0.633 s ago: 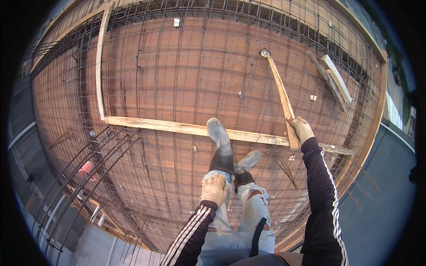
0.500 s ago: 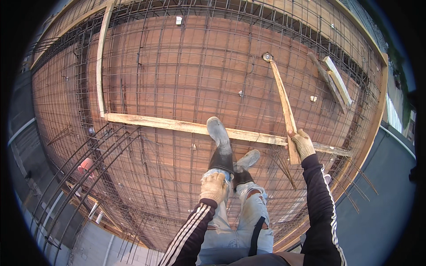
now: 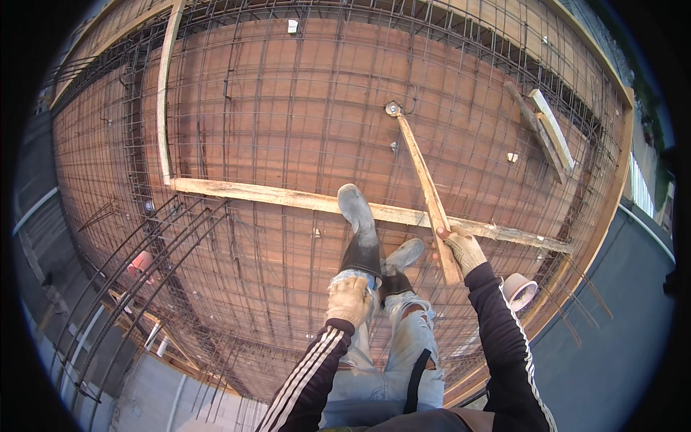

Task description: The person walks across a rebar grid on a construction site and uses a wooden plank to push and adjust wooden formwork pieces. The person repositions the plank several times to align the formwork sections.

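Swung left: the long, pale wooden stick (image 3: 422, 169) — axis forward-left from our cream-gloved right hand (image 3: 464, 250), gripping its near end; cream-gloved left hand (image 3: 348, 299) — closure we cannot tell.

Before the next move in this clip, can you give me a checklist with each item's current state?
1. Right hand gripping the wooden stick: ok, closed around it near its lower end.
2. Left hand free of tools: ok, none visible; it rests on the left trouser leg.
3. Stick clear of the long plank in this view: not ok, it crosses it.
4. Round piece fixed to the stick's far end: cannot tell.
5. Left boot firmly supported: cannot tell; it overlaps the plank.
6. Pinkish container clear of the right sleeve: cannot tell.
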Available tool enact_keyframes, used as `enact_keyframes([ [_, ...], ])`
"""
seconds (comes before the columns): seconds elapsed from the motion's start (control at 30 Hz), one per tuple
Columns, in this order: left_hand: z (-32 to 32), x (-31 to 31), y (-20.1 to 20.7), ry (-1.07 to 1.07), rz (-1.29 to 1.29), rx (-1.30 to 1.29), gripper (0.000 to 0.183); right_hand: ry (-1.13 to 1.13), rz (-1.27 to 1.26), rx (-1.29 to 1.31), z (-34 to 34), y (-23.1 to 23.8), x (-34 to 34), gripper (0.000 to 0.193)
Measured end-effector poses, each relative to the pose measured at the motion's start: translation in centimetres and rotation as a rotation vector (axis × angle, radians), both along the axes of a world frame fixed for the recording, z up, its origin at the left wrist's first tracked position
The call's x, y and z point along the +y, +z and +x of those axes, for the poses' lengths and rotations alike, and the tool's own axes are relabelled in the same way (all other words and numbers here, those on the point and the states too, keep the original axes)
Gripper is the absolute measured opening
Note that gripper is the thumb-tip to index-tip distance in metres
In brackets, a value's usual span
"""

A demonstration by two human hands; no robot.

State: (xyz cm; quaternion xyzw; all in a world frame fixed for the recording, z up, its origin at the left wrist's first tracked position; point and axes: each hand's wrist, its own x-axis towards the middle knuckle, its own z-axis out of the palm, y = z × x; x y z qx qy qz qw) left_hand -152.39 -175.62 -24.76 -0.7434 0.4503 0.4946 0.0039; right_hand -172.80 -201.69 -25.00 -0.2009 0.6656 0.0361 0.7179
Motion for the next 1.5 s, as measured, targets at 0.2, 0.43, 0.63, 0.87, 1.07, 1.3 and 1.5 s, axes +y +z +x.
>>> enact_keyframes([
  [0.2, 0.4, -0.5, 0.3, 0.008, 0.017, 0.005, 0.028, -0.096, 0.023, -0.017, 2.9, -4.6, -2.0, 0.050],
  [0.43, 0.6, -0.9, 0.8, 0.056, 0.006, -0.012, 0.023, -0.112, 0.000, -0.029, 5.3, -6.0, -3.2, 0.055],
  [0.63, 0.7, -0.9, 0.8, 0.093, 0.003, 0.019, 0.024, -0.015, -0.004, -0.005, 2.7, -1.9, 0.1, 0.046],
  [0.87, 0.7, -0.9, 0.6, 0.090, -0.014, 0.003, 0.025, 0.040, 0.099, 0.093, 2.9, 2.8, 2.4, 0.041],
  [1.07, 0.7, -0.8, 0.5, 0.082, 0.005, 0.017, 0.026, 0.021, 0.080, -0.085, 7.3, 0.3, 1.5, 0.051],
  [1.3, 0.6, -0.7, 0.7, 0.089, -0.027, 0.009, 0.024, -0.144, 0.124, -0.142, 12.0, -3.6, 1.2, 0.051],
  [1.5, 0.7, -0.6, 0.4, 0.115, -0.037, -0.001, 0.024, -0.320, 0.160, -0.173, 16.1, -7.4, -0.3, 0.046],
])
